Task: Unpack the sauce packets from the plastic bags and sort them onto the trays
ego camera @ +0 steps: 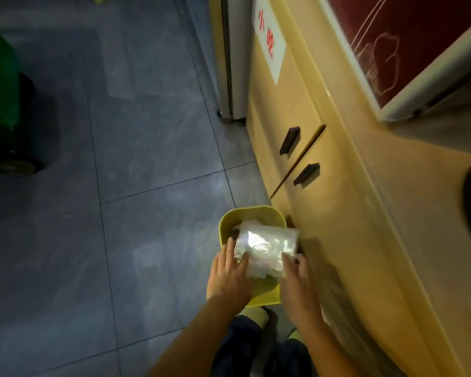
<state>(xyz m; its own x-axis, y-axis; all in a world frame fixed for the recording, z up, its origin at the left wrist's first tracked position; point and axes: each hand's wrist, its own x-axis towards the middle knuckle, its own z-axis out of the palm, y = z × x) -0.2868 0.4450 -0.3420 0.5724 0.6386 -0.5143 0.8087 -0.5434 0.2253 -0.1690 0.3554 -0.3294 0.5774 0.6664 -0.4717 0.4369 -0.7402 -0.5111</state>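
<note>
Because both hands, left hand (pixel 229 270) and right hand (pixel 297 273), clasp the slick plastic bag (pixel 267 244) above the yellow bin (pixel 253 213), it may slip.

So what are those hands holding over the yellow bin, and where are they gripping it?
A clear plastic bag of packets, held at its near end: left hand on the left corner, right hand on the right corner, over the yellow bin.

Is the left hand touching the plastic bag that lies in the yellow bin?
Touching. The head view shows the left hand with its fingers pressed on the near left edge of the plastic bag over the yellow bin.
</note>
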